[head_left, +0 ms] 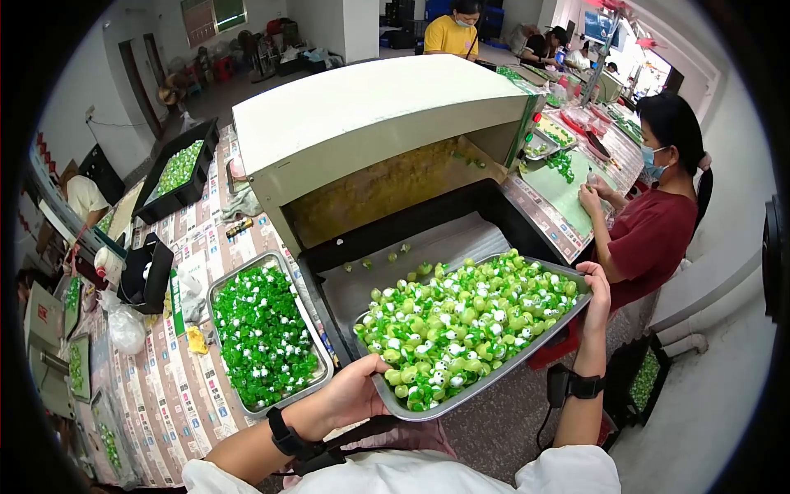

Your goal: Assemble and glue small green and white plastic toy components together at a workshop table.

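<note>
Between my two hands is a metal tray [461,409], tilted and heaped with small light-green and white plastic figures [461,329]. My left hand [350,391] grips its near left corner. Fingers of my right hand [598,296] wrap round the right end. Beneath the tray's far side lies a black bin [485,198] lined with a pale sheet [469,235], where a few loose figures are scattered. To the left, a second metal tray [327,370] full of darker green and white pieces [263,333] rests on the table.
A large cream machine [378,115] with an open front stands behind the black bin. Another black bin [210,152] of green pieces is at far left on the patterned table [181,387]. A co-worker in a red shirt [650,230] sits at right; another in yellow [448,37] is behind.
</note>
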`<action>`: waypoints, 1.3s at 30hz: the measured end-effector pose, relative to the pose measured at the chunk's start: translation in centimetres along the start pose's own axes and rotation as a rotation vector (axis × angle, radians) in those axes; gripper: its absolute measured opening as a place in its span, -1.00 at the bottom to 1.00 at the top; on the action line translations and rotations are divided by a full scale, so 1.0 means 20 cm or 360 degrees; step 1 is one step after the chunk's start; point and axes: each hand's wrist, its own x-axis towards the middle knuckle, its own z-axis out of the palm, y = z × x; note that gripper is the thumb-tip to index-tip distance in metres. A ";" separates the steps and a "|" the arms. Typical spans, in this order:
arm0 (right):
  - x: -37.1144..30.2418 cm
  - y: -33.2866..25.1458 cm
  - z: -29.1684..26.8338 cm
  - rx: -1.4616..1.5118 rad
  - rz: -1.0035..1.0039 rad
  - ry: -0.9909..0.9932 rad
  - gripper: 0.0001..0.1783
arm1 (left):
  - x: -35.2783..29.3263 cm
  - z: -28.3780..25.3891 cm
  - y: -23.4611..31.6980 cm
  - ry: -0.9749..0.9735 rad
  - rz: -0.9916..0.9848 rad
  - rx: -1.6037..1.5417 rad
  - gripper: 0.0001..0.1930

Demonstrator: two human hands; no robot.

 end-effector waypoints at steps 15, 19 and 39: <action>0.07 -0.13 0.06 -0.0170 0.0046 -0.0107 -0.73 | -0.08 0.07 0.07 -0.0160 -0.0066 0.0201 -0.44; 0.11 -0.17 0.04 -0.0430 -0.0041 -0.0178 -0.72 | -0.06 0.06 0.09 -0.0332 -0.0138 0.0278 -0.39; 0.60 -0.38 0.22 -0.1315 0.0019 -0.0305 -0.15 | -0.15 -0.06 0.20 -0.0395 0.0157 0.1239 -0.07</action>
